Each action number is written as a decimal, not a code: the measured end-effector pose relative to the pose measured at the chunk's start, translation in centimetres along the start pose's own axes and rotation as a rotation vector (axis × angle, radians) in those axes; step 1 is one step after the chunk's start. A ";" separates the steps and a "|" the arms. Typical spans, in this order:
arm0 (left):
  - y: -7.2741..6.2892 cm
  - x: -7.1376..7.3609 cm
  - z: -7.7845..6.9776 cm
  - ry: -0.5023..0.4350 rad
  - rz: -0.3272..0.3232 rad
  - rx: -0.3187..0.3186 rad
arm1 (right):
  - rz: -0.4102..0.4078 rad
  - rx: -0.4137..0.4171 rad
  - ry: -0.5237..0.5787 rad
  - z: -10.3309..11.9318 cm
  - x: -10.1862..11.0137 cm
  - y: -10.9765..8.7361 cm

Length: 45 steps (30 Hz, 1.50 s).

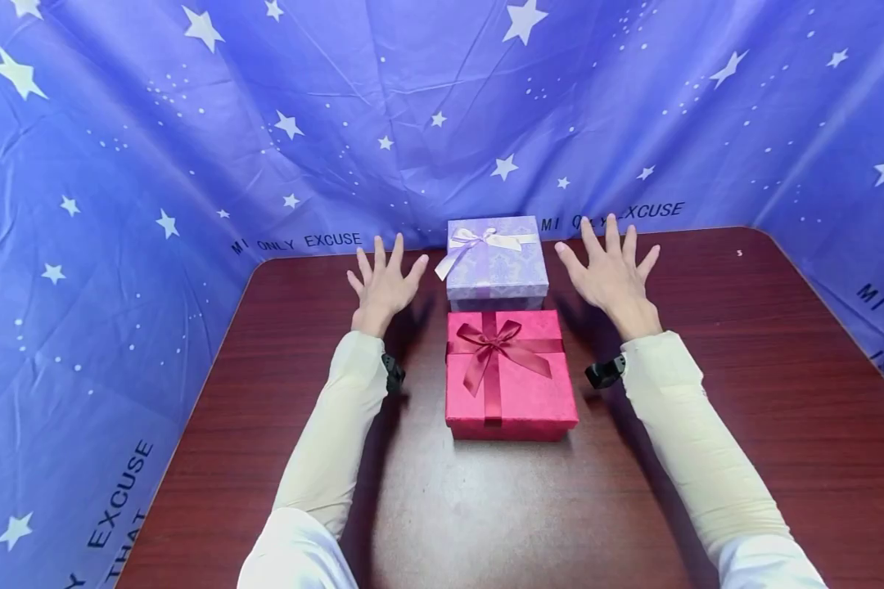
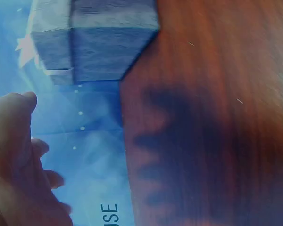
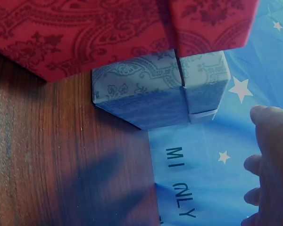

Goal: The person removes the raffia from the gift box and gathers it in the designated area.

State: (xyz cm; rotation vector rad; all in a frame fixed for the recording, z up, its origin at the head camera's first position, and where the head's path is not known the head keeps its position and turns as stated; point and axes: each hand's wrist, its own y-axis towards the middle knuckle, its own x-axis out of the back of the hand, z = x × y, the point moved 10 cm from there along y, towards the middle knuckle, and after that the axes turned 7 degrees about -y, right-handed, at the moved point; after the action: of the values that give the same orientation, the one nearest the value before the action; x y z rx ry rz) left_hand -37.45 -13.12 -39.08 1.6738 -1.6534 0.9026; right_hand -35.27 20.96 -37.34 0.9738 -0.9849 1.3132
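Two gift boxes stand in line on the dark wooden table [image 1: 280, 458]. Nearer is a red gift box [image 1: 467, 405] with a dark red ribbon bow on its lid. Behind it, by the curtain, is a lavender patterned gift box [image 1: 516, 274] with a pale bow. My left hand [image 1: 385, 288] is held with fingers spread, left of the lavender box and apart from it. On the other side, my right hand [image 1: 611, 278] also spreads its fingers, apart from both boxes. Neither hand holds anything. Both wrist views show the lavender box [image 2: 108, 52] from its sides.
A blue curtain [image 1: 383, 98] with white stars and printed words hangs behind the table and along both sides. A tiny white mark [image 1: 740, 253] lies near the back right corner of the table. Each wrist wears a black strap [image 1: 606, 373].
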 end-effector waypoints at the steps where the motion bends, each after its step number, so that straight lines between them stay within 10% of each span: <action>1: 0.1 0.1 0.0 -0.039 0.006 0.004 | -0.008 0.000 0.008 0.0 0.2 0.0; 18: 1.1 -1.5 -0.2 -1.106 0.203 0.238 | -0.180 0.020 0.419 0.4 3.4 1.0; 29: 0.5 -4.9 -1.9 -1.147 0.358 0.263 | 0.198 -0.035 0.920 2.1 -2.0 1.7; 45: 0.5 -6.2 -2.5 -1.084 0.405 0.234 | 0.340 -0.069 1.014 2.6 -4.6 1.6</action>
State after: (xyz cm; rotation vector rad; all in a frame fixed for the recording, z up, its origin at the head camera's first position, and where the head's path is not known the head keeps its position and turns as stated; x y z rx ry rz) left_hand -37.99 -7.49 -42.65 2.2213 -2.7430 0.3163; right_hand -36.95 17.16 -41.00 -0.0011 -0.3865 1.7536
